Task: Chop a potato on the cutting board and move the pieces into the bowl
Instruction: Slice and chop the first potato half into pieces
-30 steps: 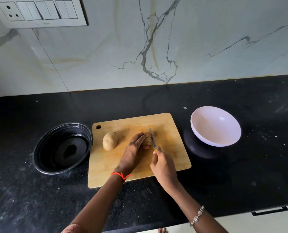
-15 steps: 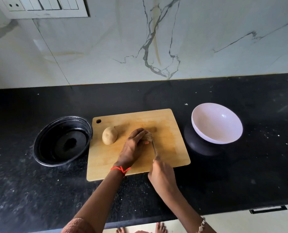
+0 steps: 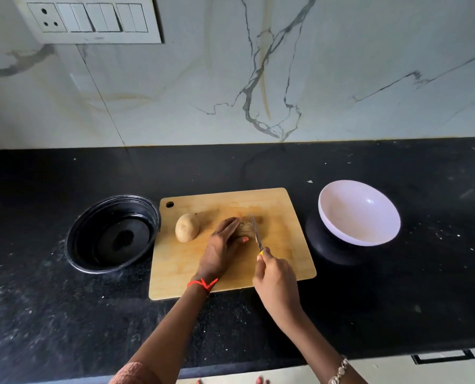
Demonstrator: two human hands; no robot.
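Board (image 3: 272, 273) mid-counter (image 3: 50, 314). My left hand (image 3: 219, 250) closed over a potato (image 3: 244, 228) at board centre. Right hand (image 3: 276, 278) closed around knife (image 3: 256, 234), blade against the potato's right side. Second potato (image 3: 187, 227) whole, near the board's left edge. White bowl (image 3: 359, 213) right of the board; black bowl (image 3: 111, 234) left.

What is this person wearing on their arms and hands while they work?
Both hands are bare, with no gloves. The left hand has a red-orange thread knotted around the wrist and orange-painted nails, and a pinkish sleeve edge shows near the elbow. The right hand has a silvery beaded bracelet at the wrist.
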